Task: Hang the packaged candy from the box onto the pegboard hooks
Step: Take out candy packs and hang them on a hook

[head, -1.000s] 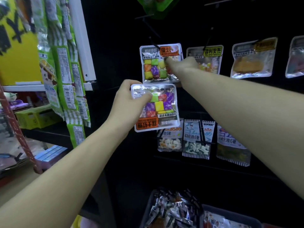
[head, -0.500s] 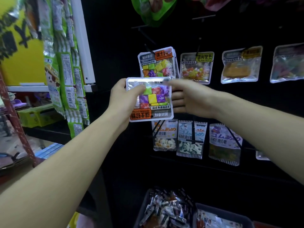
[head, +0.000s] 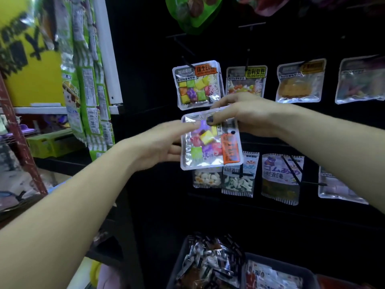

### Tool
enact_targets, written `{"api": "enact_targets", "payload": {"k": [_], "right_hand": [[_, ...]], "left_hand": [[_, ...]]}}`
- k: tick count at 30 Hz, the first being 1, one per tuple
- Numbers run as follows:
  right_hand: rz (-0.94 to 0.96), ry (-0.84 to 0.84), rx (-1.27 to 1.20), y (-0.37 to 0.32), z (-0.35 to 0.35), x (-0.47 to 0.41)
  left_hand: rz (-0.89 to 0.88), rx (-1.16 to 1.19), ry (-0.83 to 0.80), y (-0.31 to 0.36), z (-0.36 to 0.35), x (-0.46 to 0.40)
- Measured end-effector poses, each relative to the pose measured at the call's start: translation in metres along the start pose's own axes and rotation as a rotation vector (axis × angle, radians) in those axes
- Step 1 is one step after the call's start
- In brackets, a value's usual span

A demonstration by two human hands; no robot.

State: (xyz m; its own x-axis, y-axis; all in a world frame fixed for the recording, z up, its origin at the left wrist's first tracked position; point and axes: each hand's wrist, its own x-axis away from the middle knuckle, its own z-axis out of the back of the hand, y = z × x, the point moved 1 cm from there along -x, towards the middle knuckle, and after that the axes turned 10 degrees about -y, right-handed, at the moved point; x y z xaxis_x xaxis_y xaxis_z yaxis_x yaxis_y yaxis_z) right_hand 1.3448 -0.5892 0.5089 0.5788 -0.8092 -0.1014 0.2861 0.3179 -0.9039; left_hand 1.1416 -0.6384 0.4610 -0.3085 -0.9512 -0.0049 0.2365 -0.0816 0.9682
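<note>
Our right hand [head: 248, 116] pinches the candy packet [head: 210, 142] by its top edge, held before the pegboard [head: 145, 69] beneath a hung twin; our left hand [head: 164, 140], fingers straight, steadies it. Light, crinkly, slippery film (likely): grip the sealed header.

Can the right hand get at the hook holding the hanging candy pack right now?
Probably yes: the right hand sits just below the hook, nothing between, though it grips the loose candy pack.
</note>
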Motion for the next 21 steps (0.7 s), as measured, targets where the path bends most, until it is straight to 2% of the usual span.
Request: {"api": "enact_targets", "payload": {"k": [2,5,10,14,21], "right_hand": [[0.024,0.012,-0.035,-0.003,-0.001,0.0],[0.012,0.066,-0.08,0.002,-0.004,0.001],[-0.104,-0.063,-0.268,0.016,-0.01,0.013],[-0.117,-0.12,-0.267,0.022,-0.019,0.019],[0.014,0.08,-0.376,0.023,-0.033,0.001]], "left_hand": [[-0.029,0.029,-0.028,-0.006,-0.005,-0.001],[-0.13,0.148,0.097,-0.016,-0.004,-0.008],[-0.273,0.366,0.236,-0.026,-0.001,-0.012],[-0.297,0.479,0.265,-0.032,-0.003,-0.016],[-0.355,0.461,0.234,-0.033,-0.007,-0.018]]}}
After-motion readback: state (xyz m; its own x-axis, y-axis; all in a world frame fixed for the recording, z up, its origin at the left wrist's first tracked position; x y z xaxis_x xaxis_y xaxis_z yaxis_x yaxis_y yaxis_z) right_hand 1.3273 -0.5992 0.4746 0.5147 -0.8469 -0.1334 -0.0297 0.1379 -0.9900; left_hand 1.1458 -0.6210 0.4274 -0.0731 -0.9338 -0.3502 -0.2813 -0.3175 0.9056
